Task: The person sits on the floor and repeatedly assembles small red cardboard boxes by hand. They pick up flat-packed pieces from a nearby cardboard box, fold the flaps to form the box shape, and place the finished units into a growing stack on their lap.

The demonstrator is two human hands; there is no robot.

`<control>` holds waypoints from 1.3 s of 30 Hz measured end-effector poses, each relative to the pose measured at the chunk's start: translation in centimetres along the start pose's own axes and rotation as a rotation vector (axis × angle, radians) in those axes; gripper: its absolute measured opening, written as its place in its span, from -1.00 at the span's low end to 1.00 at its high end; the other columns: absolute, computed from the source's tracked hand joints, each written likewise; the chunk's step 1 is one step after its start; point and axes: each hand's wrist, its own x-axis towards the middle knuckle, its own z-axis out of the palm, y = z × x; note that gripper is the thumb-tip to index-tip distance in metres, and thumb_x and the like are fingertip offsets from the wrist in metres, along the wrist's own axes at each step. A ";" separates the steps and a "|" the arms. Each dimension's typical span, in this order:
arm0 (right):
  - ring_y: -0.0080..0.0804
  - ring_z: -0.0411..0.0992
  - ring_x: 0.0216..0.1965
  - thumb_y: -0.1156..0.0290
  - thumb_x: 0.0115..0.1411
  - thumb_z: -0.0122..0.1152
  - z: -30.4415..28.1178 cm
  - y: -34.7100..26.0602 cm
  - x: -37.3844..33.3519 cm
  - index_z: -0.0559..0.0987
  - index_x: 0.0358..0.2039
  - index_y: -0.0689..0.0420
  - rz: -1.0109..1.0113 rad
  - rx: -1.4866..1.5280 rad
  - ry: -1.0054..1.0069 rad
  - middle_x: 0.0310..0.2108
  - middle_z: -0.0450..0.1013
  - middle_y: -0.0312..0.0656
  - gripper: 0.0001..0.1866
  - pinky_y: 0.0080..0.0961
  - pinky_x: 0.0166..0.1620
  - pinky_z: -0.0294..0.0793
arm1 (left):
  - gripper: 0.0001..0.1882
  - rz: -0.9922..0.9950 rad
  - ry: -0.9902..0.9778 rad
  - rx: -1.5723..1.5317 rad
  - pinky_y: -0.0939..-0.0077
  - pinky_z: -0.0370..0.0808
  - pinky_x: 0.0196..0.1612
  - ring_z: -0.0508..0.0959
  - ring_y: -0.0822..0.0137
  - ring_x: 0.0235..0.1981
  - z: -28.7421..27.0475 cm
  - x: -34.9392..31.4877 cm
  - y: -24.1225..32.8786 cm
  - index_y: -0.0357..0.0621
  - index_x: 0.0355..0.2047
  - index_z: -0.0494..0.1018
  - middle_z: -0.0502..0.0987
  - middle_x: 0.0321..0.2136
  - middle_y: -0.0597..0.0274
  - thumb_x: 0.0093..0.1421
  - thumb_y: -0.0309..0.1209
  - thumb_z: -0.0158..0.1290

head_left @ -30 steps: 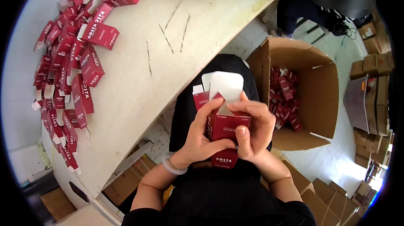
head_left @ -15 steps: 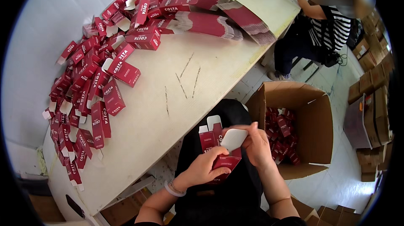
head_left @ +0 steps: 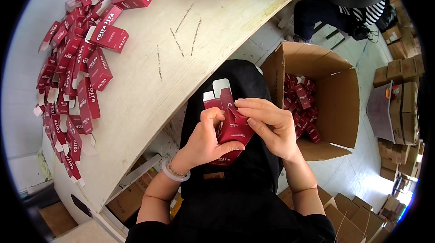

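Red box (head_left: 236, 135) held over the lap (head_left: 247, 77), between surface (head_left: 136, 75) and cardboard box (head_left: 340, 107); clasped by left hand (head_left: 199, 141), flapped end (head_left: 236, 117) pinched by right hand (head_left: 273, 124). Possible crumpling or skewed corner, if pressed unevenly. Flapped end seemingly facing up and forward; long axis foreshortened, exact lean uncertain.

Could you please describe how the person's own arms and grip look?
Short black sleeves leave both forearms bare. The left wrist wears a pale bangle and a thin bracelet; the right wrist shows neither. Left grip and right grip are gloveless.
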 end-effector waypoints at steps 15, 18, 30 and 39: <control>-0.03 0.45 0.00 0.59 0.06 0.23 0.1 1.7 -3.7 0.58 -0.19 0.27 -0.105 0.009 0.011 -0.09 0.52 -0.01 -0.75 -0.21 0.05 0.44 | -0.21 -0.161 -0.052 -0.143 0.38 0.48 -0.22 0.53 0.21 -0.28 4.3 0.5 0.9 -0.29 -0.09 0.10 0.40 -0.29 0.02 -0.10 -0.24 0.43; -0.16 0.50 -0.10 0.61 -0.01 0.28 -2.6 0.2 -3.9 0.60 -0.39 0.24 0.085 -0.190 0.001 -0.28 0.58 -0.11 -0.88 -0.29 -0.05 0.48 | -0.22 -0.354 -0.166 -0.410 0.27 0.51 -0.08 0.52 0.13 -0.08 5.7 0.3 1.1 -0.25 0.00 0.06 0.39 -0.10 -0.04 0.01 -0.21 0.35; -0.19 0.41 -0.25 0.30 -0.01 0.33 6.5 12.7 2.1 0.54 -0.47 0.16 -0.111 -0.571 -0.057 -0.42 0.48 -0.20 -0.79 -0.30 -0.19 0.36 | -0.71 -0.489 0.438 -0.065 0.56 0.48 -0.08 0.51 0.35 -0.08 -0.6 -3.5 -4.4 -0.21 -0.10 0.26 0.46 -0.08 0.07 0.20 -0.64 0.03; -0.21 0.25 -0.21 0.00 -0.11 0.41 5.5 8.5 -0.9 0.52 -0.52 0.00 -0.150 -0.505 -0.095 -0.31 0.32 -0.24 -0.62 -0.27 -0.11 0.17 | -0.08 -0.490 0.181 -0.631 0.26 0.29 0.22 0.24 0.14 0.23 0.6 -4.6 -4.6 -0.15 0.24 0.03 0.17 0.21 -0.02 -0.06 -0.46 0.34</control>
